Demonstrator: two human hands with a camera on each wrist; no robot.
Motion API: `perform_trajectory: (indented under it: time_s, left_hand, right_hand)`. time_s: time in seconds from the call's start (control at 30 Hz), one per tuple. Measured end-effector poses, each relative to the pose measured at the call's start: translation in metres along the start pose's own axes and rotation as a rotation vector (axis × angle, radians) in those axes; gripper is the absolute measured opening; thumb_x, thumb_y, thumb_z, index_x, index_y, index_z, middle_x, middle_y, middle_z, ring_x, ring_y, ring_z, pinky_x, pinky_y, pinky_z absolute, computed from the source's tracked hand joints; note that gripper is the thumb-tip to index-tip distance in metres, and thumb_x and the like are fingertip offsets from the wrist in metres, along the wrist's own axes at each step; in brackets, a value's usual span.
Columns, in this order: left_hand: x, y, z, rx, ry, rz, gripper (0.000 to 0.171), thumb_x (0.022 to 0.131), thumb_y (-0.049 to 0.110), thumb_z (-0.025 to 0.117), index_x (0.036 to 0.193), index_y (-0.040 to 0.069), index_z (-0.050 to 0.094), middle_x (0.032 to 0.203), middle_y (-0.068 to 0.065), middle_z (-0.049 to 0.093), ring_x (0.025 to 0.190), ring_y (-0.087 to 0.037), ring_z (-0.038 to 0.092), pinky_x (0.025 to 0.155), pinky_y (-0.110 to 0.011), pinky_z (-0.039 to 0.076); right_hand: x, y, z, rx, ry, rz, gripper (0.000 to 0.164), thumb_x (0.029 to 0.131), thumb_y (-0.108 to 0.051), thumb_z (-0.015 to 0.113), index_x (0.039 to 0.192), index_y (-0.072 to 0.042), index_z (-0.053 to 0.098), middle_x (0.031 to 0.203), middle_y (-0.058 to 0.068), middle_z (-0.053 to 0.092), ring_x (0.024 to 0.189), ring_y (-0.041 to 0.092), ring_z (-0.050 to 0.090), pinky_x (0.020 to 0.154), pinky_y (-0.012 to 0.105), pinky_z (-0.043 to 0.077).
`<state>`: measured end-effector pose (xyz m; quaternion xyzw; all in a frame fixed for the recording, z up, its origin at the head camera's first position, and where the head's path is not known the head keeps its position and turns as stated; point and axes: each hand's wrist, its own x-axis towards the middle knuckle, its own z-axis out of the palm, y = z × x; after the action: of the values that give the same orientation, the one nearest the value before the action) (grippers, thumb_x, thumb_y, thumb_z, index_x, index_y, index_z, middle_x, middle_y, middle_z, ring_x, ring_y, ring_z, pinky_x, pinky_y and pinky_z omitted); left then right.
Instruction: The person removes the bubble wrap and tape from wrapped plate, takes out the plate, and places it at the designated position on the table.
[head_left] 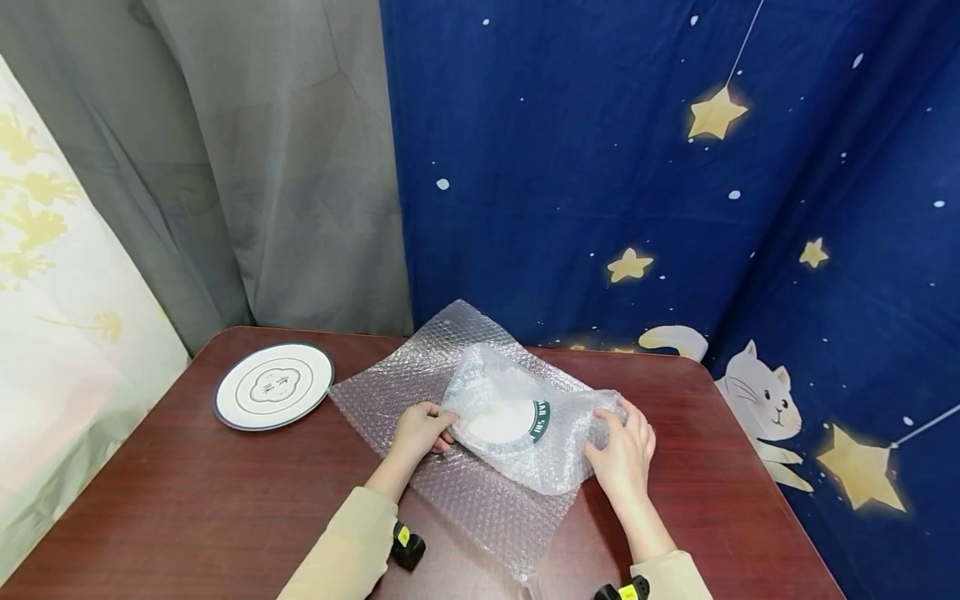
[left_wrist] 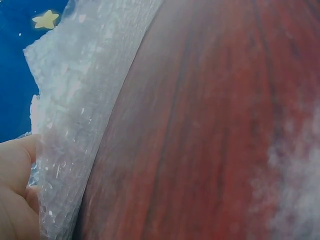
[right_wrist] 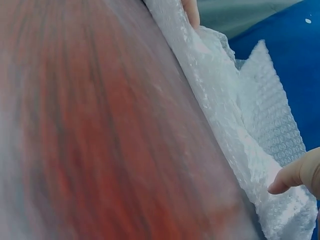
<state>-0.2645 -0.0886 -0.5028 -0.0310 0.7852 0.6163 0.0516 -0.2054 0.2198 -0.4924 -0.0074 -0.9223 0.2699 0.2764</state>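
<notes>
A whitish, flat thing with a green lettered band, likely a plate (head_left: 498,423), shows through a layer of bubble wrap (head_left: 555,467) folded around it. The bundle lies on a larger sheet of bubble wrap (head_left: 397,387) spread on the table. At the bundle's left edge, my left hand (head_left: 420,429) pinches the wrap between thumb and fingers. My right hand (head_left: 626,446) grips the bunched wrap at the right end, thumb toward the bundle. In the right wrist view, the right thumb (right_wrist: 292,177) presses on the wrap. The left fingers are partly hidden behind the wrap in the left wrist view.
A white plate (head_left: 303,367) with a dark rim and a printed flower outline lies at the table's back left. The red-brown table (head_left: 720,500) extends around the sheet. Grey and dark blue star-patterned curtains (head_left: 540,167) hang behind its back edge.
</notes>
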Motion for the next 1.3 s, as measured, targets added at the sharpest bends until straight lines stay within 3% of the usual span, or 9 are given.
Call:
perform_trajectory:
  time_s: [0.17, 0.37, 0.83, 1.3]
  left_hand:
    - [0.000, 0.000, 0.001, 0.005, 0.002, -0.003, 0.020, 0.089, 0.015, 0.067, 0.088, -0.003, 0.058, 0.056, -0.009, 0.062, 0.040, -0.011, 0.057, 0.041, -0.024, 0.050]
    - [0.000, -0.001, 0.002, 0.008, 0.004, -0.003, 0.021, 0.088, 0.016, 0.066, 0.090, -0.003, 0.058, 0.056, -0.008, 0.062, 0.040, -0.011, 0.057, 0.042, -0.024, 0.050]
    - [0.001, -0.003, 0.003, -0.084, 0.013, 0.002, 0.042, 0.086, 0.010, 0.068, 0.119, -0.008, 0.049, 0.057, -0.011, 0.062, 0.039, -0.014, 0.058, 0.042, -0.026, 0.051]
    - [0.004, -0.004, -0.004, -0.113, -0.019, -0.018, 0.044, 0.086, 0.008, 0.066, 0.124, -0.006, 0.049, 0.062, -0.013, 0.063, 0.043, -0.018, 0.061, 0.045, -0.031, 0.054]
  right_hand:
    - [0.004, 0.001, -0.004, -0.026, -0.084, -0.052, 0.044, 0.065, 0.000, 0.075, 0.108, -0.003, 0.068, 0.119, 0.015, 0.056, 0.117, 0.037, 0.044, 0.103, 0.057, 0.021]
    - [0.010, 0.005, -0.005, -0.044, -0.179, -0.078, 0.044, 0.073, -0.007, 0.071, 0.116, -0.001, 0.065, 0.120, 0.019, 0.059, 0.116, 0.041, 0.048, 0.101, 0.056, 0.028]
    - [0.020, 0.020, -0.002, -0.006, -0.381, -0.010, 0.051, 0.082, -0.012, 0.067, 0.130, 0.001, 0.055, 0.131, 0.024, 0.050, 0.123, 0.043, 0.043, 0.097, 0.062, 0.035]
    - [0.032, 0.027, -0.002, -0.022, -0.515, -0.023, 0.062, 0.083, -0.016, 0.070, 0.136, 0.005, 0.047, 0.137, 0.030, 0.042, 0.125, 0.048, 0.037, 0.097, 0.064, 0.034]
